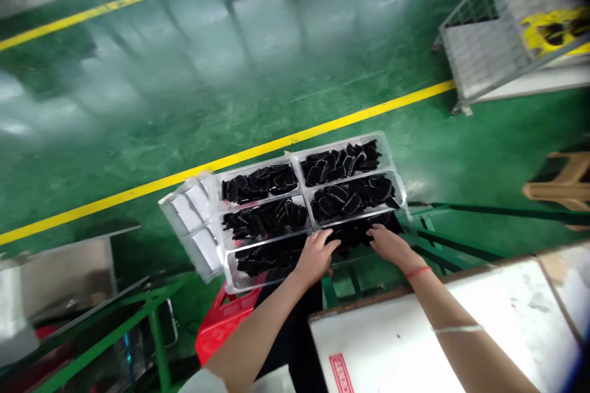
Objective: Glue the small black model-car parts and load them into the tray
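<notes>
A clear plastic tray (302, 185) with several compartments holds loose small black pieces (336, 199), flat and curved at one edge. Both my hands are at its near right compartment, where more black pieces (353, 234) lie. My left hand (316, 253) is open at the divider, thumb and fingers apart over the pieces. At the right end of that compartment, my right hand (391, 247) reaches in with fingers bent and apart. Its fingertips are partly hidden among the dark pieces. No piece shows clearly held in either hand.
A second clear tray with white sheets (188, 212) adjoins on the left. Below stands a red plastic stool (228, 319). A white table (378, 341) lies under my right forearm, with green metal frames (157, 331) around. A wire cart (488, 52) stands at upper right, near a wooden stool (560, 187).
</notes>
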`<state>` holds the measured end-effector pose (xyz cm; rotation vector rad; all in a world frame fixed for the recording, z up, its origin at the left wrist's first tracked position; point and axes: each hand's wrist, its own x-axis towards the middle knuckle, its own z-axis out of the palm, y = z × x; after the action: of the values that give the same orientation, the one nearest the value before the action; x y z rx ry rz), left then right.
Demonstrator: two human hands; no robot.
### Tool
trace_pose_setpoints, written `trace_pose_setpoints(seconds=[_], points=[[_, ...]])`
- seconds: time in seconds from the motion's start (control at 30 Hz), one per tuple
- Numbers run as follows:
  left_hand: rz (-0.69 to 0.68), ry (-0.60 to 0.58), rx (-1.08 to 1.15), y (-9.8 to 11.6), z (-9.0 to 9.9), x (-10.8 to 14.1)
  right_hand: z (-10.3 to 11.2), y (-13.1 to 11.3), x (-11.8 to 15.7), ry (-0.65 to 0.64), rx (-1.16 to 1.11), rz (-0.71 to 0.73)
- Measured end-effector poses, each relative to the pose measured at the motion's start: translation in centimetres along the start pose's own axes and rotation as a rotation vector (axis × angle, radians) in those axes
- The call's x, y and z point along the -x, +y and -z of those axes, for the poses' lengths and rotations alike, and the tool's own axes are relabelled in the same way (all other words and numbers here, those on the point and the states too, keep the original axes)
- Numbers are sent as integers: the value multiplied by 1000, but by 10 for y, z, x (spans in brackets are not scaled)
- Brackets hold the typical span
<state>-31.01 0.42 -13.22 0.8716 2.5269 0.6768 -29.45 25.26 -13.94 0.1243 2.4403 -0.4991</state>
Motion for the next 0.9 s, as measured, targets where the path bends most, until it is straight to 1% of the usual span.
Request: trace_pose_setpoints(seconds=[0.07,0.13,0.2,0.23,0.3,0.37,0.43,0.5,0.57,0.63,0.73,0.83,0.9], points=[[141,129,-45,-24,23,20,2,-2,0,64,-34,53],[348,289,-108,-57,45,41,5,-4,2,116,-82,103],[550,432,-169,-92,63,57,7,-6,7,165,-138,133],[615,467,-184,-106,68,62,8,-6,10,188,-163,136],[660,464,-185,-126,71,66,8,-7,19,228,-205,123],[644,415,-165,-132,66,61,6,-8,29,247,-251,111],[638,382,-148,-128,55,53,3,-9,41,235,-299,108],[655,375,-129,-122,47,45,0,-11,52,217,-329,99],[676,378,-99,-118,44,42,-1,-14,61,210,-317,87],[699,389,-56,-119,47,45,1,-16,68,219,-289,80],[759,423,28,-125,56,59,8,-22,74,277,-255,56],[868,479,134,-131,62,73,15,-31,79,328,-254,48],[952,518,224,-134,64,77,18,-37,83,339,-266,49]])
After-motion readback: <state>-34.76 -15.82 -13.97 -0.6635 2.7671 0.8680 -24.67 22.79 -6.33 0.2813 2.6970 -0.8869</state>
